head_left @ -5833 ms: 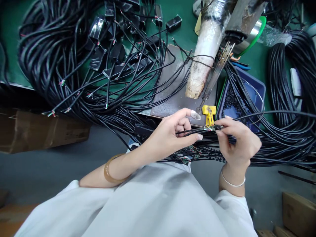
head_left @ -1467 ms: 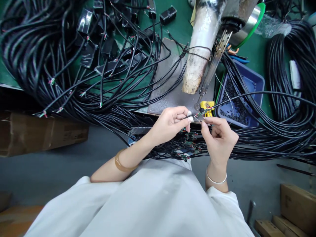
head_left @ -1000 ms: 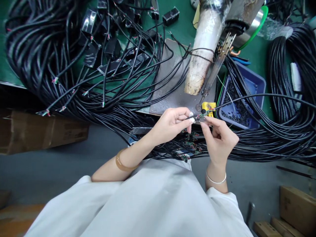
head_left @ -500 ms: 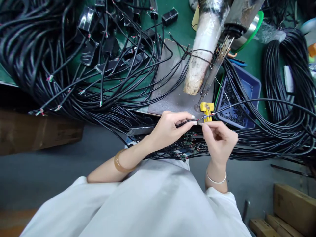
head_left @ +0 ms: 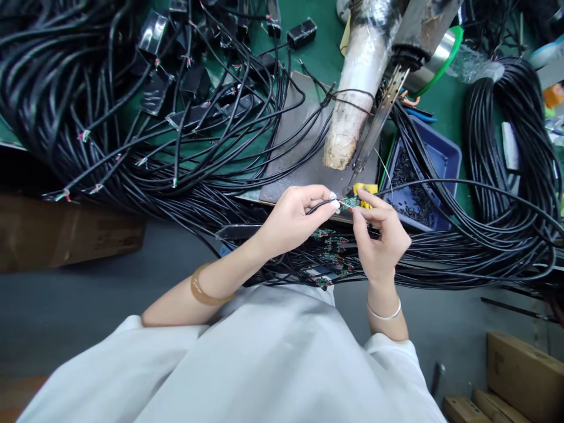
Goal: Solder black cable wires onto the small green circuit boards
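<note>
Right hand (head_left: 381,238) moved up, gripping one board (head_left: 349,202) — left hand (head_left: 294,218), one cable (head_left: 322,202).

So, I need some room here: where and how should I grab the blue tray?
Probably by the rim at the blue tray's far right corner, from the far side: that corner looks bare, while black cables drape across the rest. Keep it level, as small black pieces lie inside.

sleeve tube (head_left: 352,111): glossy clear film, rough crusted tip; tray (head_left: 449,154): matt blue plastic; cables (head_left: 66,117): glossy black
</note>
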Demonstrator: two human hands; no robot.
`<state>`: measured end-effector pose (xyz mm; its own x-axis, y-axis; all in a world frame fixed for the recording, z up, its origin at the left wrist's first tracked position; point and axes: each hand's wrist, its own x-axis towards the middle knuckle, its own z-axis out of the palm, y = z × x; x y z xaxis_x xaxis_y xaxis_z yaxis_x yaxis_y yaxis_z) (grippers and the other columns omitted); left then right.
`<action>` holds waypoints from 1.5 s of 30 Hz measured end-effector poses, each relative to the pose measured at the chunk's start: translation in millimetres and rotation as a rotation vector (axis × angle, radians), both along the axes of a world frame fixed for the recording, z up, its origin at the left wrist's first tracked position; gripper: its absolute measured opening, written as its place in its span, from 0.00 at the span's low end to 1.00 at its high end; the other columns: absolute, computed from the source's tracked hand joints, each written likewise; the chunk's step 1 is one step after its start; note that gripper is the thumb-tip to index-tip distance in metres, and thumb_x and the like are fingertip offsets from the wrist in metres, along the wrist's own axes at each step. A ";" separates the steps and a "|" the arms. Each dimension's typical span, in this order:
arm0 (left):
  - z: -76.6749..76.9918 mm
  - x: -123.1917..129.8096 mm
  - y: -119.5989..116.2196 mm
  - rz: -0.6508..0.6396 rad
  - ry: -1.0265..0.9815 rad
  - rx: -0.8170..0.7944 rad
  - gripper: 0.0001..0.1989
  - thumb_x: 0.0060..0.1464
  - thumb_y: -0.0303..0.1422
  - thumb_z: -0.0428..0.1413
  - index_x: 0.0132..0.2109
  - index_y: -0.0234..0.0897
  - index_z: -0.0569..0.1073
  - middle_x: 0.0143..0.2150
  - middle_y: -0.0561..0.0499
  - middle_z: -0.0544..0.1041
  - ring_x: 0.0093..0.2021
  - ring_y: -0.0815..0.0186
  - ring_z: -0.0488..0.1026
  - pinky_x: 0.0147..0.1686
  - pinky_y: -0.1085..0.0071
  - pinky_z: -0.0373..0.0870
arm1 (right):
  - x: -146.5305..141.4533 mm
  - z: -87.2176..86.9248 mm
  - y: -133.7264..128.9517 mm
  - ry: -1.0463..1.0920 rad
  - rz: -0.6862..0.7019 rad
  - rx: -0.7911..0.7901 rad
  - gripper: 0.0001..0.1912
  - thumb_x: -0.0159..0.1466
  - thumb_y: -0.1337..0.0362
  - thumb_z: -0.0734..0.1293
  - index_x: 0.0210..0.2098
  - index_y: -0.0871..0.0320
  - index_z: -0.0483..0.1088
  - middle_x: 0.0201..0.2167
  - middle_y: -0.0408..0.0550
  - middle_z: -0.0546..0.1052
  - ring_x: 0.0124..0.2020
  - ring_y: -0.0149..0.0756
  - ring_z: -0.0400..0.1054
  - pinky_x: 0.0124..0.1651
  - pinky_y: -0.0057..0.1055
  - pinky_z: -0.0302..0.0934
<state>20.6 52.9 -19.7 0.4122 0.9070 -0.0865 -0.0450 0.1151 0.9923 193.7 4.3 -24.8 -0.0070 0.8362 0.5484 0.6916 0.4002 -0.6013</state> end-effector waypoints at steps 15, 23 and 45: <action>13.5 4.1 12.3 0.007 -0.212 -0.182 0.07 0.56 0.30 0.57 0.31 0.33 0.71 0.19 0.62 0.57 0.20 0.77 0.55 0.25 0.77 0.58 | -2.7 4.1 7.8 0.136 -0.015 -0.022 0.08 0.63 0.73 0.69 0.39 0.55 0.70 0.50 0.48 0.80 0.46 0.38 0.79 0.42 0.34 0.78; 16.4 0.8 10.0 -0.018 -0.182 -0.198 0.07 0.57 0.31 0.58 0.32 0.33 0.71 0.18 0.63 0.56 0.18 0.78 0.50 0.21 0.77 0.52 | -4.0 13.8 6.4 0.037 -0.013 0.035 0.11 0.60 0.75 0.71 0.40 0.56 0.72 0.48 0.47 0.81 0.48 0.37 0.78 0.46 0.34 0.78; 10.8 -2.5 3.9 -0.041 0.086 -0.034 0.09 0.60 0.35 0.56 0.33 0.34 0.70 0.21 0.61 0.58 0.20 0.77 0.51 0.21 0.75 0.46 | -4.0 13.6 3.4 -0.183 -0.082 0.160 0.10 0.60 0.74 0.72 0.38 0.56 0.71 0.44 0.46 0.83 0.40 0.35 0.80 0.34 0.26 0.73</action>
<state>18.0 56.8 -8.9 0.4387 0.8854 -0.1537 0.0455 0.1489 0.9878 189.7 7.7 -11.2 -0.0540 0.7410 0.6693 0.8168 0.4183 -0.3972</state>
